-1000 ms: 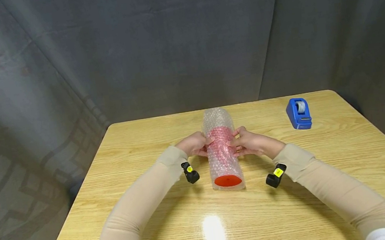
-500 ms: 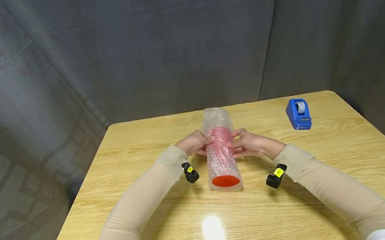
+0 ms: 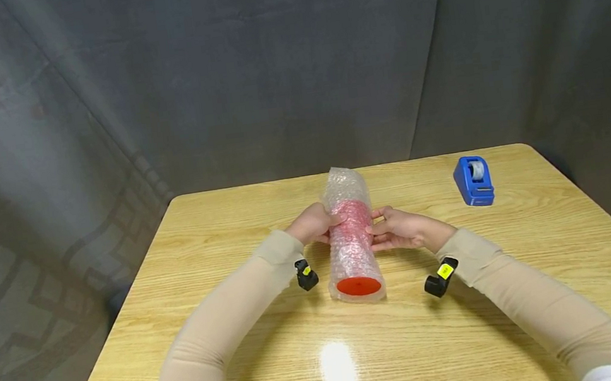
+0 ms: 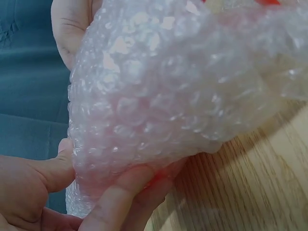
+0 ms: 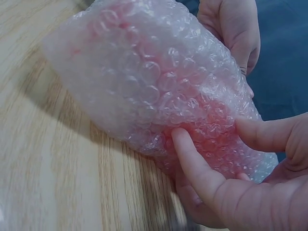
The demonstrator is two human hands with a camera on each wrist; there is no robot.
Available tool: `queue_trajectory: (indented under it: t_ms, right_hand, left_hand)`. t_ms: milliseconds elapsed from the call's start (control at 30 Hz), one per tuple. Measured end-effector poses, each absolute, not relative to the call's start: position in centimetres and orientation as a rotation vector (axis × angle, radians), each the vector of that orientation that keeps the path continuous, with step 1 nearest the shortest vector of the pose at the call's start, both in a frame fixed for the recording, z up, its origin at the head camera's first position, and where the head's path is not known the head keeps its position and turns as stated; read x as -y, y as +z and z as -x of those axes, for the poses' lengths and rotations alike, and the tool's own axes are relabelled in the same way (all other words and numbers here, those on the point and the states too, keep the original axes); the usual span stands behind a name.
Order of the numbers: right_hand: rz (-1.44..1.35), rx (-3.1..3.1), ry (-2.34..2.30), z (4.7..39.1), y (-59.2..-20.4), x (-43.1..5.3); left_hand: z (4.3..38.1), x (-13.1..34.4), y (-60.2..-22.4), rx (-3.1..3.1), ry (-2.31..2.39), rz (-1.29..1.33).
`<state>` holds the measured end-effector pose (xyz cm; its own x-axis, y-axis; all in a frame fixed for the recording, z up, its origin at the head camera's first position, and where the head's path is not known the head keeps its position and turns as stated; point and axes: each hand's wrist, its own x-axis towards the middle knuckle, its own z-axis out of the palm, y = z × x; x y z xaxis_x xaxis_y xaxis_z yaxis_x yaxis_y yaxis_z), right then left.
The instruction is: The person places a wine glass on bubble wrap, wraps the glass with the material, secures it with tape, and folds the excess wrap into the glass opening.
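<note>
A red object with a round flat end lies wrapped in a tube of clear bubble wrap, its red end facing the near side. From the left, my left hand grips the roll, thumb on top and fingers reaching round the side. My right hand holds the opposite side at about the same height. In the right wrist view, its thumb and fingers press into the bubble wrap. The left wrist view shows fingers tucked under the wrap's lower side. The wrap blurs the red object's full shape.
A blue tape dispenser with a roll of clear tape stands at the back right of the wooden table. Grey curtains hang behind the table. Small black wrist cameras hang beside both forearms.
The roll's near end has shifted slightly left and its far end a little away, so it tilts slightly. My left hand has moved slightly right and away. Both hands keep hold of the roll.
</note>
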<state>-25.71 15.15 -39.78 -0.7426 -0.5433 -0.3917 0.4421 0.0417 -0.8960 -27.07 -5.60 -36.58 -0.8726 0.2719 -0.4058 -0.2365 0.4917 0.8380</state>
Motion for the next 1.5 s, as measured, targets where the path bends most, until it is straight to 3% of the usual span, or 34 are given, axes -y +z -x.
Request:
queue_trajectory:
  t_ms: [1500]
  right_hand:
    - [0.048, -1.908, -1.661, 25.1, -39.3, -13.7]
  left_hand:
    - [26.8, 5.0, -36.4, -2.324, 1.347, -0.108]
